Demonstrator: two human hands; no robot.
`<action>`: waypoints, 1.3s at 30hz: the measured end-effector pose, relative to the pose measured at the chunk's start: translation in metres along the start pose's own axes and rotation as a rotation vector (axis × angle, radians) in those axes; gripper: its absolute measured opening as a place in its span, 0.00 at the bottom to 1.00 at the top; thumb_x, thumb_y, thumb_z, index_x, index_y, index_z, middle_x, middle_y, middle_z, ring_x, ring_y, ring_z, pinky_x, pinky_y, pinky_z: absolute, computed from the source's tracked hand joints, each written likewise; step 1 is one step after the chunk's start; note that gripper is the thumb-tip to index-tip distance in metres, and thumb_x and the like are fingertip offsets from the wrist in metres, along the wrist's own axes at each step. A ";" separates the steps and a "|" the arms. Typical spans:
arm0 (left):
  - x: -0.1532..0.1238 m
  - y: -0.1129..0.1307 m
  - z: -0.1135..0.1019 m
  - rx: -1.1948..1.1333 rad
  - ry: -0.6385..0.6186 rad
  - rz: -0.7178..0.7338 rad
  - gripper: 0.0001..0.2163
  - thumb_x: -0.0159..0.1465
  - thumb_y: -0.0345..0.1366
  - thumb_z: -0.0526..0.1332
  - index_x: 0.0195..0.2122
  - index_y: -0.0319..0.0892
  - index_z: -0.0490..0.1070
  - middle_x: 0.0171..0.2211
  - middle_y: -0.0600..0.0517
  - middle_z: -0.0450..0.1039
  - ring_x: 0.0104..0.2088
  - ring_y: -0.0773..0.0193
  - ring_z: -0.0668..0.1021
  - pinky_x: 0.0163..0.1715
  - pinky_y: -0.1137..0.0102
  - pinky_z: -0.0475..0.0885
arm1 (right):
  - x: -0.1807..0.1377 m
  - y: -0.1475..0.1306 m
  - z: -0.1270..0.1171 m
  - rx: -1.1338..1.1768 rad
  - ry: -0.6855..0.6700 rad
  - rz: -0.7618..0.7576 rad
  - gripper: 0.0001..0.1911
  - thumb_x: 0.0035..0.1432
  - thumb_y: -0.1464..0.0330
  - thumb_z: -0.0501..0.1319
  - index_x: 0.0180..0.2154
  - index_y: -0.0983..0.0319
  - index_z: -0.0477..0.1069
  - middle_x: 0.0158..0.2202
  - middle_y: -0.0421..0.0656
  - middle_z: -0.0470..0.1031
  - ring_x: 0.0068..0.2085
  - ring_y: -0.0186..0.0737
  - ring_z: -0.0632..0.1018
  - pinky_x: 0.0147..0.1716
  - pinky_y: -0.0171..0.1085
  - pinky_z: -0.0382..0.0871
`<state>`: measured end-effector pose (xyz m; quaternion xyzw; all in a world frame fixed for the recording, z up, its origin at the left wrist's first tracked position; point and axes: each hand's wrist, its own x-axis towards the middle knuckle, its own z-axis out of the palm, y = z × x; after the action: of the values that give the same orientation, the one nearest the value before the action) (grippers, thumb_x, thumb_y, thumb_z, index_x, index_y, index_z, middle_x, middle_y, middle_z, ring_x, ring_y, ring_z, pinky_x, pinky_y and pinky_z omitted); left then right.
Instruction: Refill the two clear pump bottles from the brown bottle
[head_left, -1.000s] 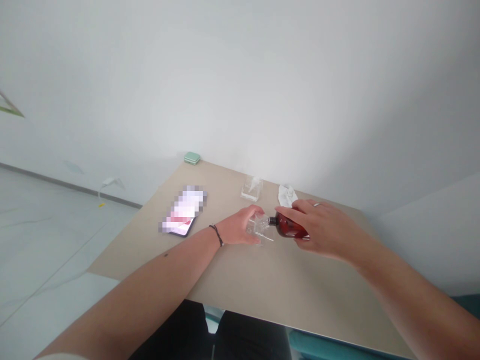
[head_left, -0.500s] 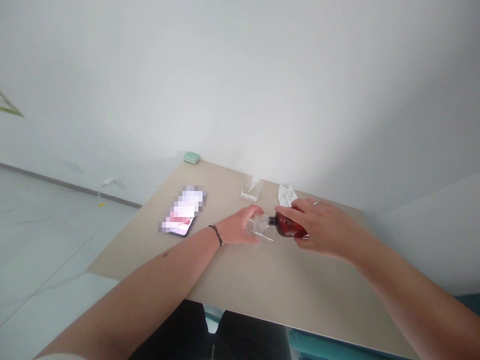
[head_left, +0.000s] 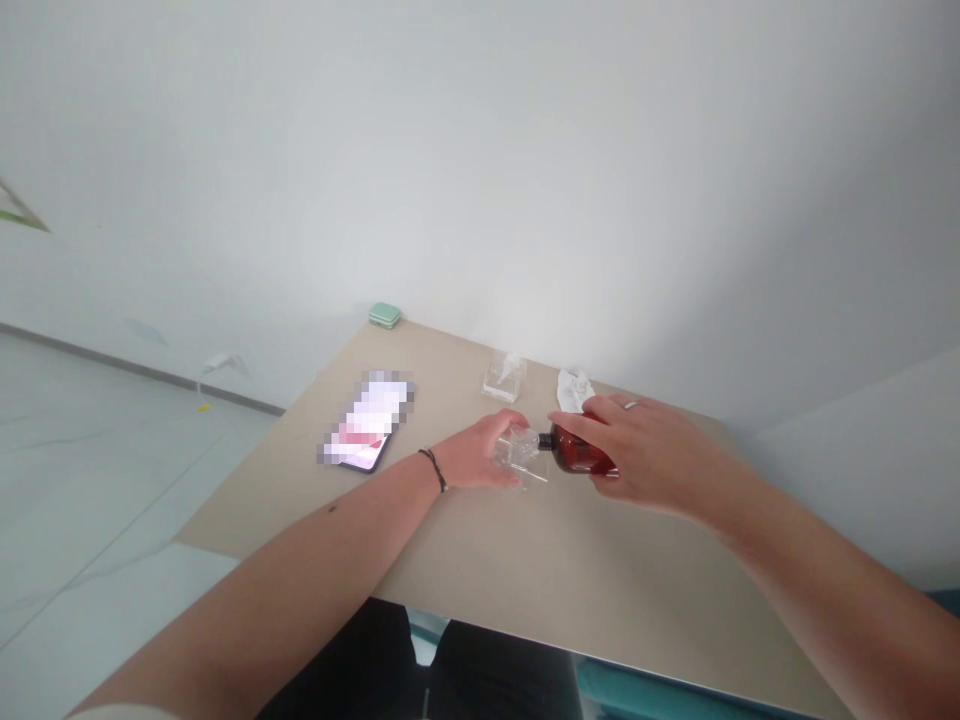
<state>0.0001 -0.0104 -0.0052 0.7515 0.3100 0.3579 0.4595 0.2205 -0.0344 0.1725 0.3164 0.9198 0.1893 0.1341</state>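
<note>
My left hand (head_left: 480, 452) is wrapped round a small clear container (head_left: 523, 455) over the middle of the table. In my right hand (head_left: 637, 455) lies a reddish-brown bottle (head_left: 576, 450), tipped on its side with its black neck pointing left. The bottle's mouth is right at the clear container's opening. Whether liquid is flowing is too small to tell. Behind the container stands a clear square piece (head_left: 504, 378) with a white part on top. Crumpled white tissue (head_left: 575, 390) sits just beyond the bottle, partly hidden by my right hand.
A phone (head_left: 367, 425) with a lit, blurred-out screen lies left of my left hand. A small green case (head_left: 385, 316) rests at the table's back left corner. The beige table (head_left: 525, 580) meets a white wall (head_left: 480, 180) behind. My legs are under its front edge.
</note>
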 end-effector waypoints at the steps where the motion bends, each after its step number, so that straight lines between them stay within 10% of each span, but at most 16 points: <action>1: 0.000 0.000 0.000 -0.004 0.002 -0.001 0.36 0.51 0.42 0.74 0.59 0.47 0.60 0.57 0.43 0.65 0.59 0.45 0.71 0.58 0.46 0.67 | 0.000 0.000 0.000 0.001 0.002 -0.001 0.32 0.51 0.70 0.63 0.59 0.54 0.66 0.42 0.45 0.76 0.38 0.45 0.77 0.34 0.39 0.59; 39: -0.001 0.008 0.000 -0.024 0.009 -0.030 0.36 0.50 0.39 0.74 0.58 0.47 0.61 0.56 0.44 0.66 0.58 0.45 0.72 0.56 0.47 0.67 | 0.006 -0.003 -0.012 -0.021 -0.065 -0.004 0.30 0.51 0.70 0.63 0.58 0.55 0.67 0.42 0.46 0.76 0.37 0.44 0.77 0.31 0.38 0.54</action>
<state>0.0005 -0.0141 0.0015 0.7395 0.3187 0.3581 0.4725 0.2099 -0.0358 0.1811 0.3191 0.9135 0.1884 0.1677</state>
